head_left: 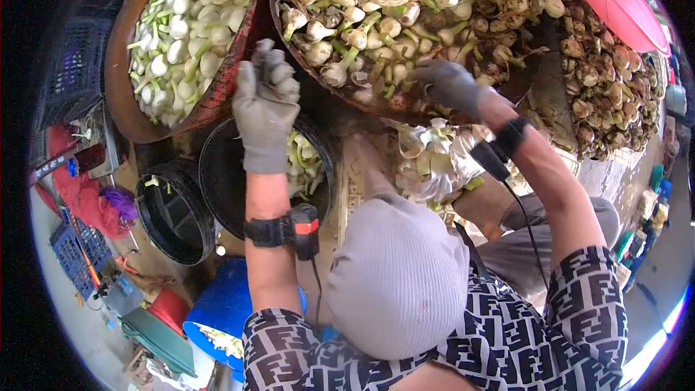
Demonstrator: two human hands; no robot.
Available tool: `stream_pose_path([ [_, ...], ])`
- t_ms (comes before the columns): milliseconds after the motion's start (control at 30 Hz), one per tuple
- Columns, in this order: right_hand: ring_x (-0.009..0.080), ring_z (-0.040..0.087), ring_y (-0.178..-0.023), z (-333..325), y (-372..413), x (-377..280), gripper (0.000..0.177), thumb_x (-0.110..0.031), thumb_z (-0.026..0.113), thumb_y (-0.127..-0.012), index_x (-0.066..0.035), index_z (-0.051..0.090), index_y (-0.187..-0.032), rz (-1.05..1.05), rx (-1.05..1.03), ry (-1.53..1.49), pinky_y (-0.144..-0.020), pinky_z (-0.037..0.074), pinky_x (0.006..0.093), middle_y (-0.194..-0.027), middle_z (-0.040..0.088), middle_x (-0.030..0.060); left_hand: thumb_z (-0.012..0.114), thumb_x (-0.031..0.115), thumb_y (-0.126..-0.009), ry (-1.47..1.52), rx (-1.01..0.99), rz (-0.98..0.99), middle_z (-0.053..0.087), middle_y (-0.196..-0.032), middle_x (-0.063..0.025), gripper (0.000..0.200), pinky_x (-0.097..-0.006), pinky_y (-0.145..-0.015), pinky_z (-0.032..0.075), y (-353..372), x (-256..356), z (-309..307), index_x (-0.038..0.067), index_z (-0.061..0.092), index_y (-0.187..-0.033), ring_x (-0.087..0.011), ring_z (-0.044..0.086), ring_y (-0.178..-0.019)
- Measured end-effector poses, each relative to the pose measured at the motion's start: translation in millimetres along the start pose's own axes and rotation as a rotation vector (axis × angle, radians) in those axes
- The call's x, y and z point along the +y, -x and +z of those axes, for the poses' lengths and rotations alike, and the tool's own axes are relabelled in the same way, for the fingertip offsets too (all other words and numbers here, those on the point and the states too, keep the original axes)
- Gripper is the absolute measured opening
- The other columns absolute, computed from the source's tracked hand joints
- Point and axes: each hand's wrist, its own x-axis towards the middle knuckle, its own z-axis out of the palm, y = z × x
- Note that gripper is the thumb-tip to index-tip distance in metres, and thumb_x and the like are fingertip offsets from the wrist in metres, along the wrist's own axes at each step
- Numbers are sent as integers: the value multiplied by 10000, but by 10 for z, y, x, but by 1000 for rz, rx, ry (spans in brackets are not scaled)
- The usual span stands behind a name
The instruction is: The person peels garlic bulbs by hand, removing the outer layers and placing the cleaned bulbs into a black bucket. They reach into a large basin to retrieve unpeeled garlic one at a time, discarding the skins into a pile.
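Heaped basket (405,112) close ahead, black tub (221,174) below

The bulbs (376,22) lie heaped in a wide round basket (405,114), filling it to the rim. They are unpeeled, with off-white to tan skins smeared with soil. Short green stalks and stringy roots point every way. At the heap's near edge the gloved right hand (449,83) rests on them.

The ground (124,235) carries a wide black tub (221,174) under the left hand (264,105), a smaller black tub (156,221) beside it, and seemingly a blue tub (217,304) near the elbow.
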Motion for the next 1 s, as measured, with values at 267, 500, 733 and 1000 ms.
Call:
stream_pose_path([
  [267,345,578,-904,549,-573,343,345,-161,573,-701,-86,591,-1037,103,-477,-29,-780,460,420,-965,611,154,460,293,-901,-303,150,-61,527,-983,-66,402,-217,-581,402,111,-343,49,14,453,-1189,-119,481,-747],
  [500,251,610,-829,-158,-59,-34,297,-203,598,-756,-20,602,-990,96,-74,-350,-750,472,332,-958,636,85,745,143,-661,-1646,-286,185,415,-1263,-122,764,-344,-953,381,101,-725,330,70,328,-1297,-253,465,-1127],
  [733,70,534,-737,-257,256,-675,250,-187,607,-825,0,599,-992,318,214,-1421,-631,437,204,-870,602,28,765,250,-624,-1806,-265,282,491,-1170,-120,674,-342,-939,379,172,-940,341,61,436,-1181,-269,476,-1098],
  [1000,40,469,-559,-199,203,-965,210,-197,639,-798,-2,611,-869,497,322,-1441,-470,359,203,-662,541,-32,797,294,-553,-1812,-264,297,510,-1077,-140,663,-361,-867,419,271,-920,321,47,502,-1093,-299,511,-1008],
])
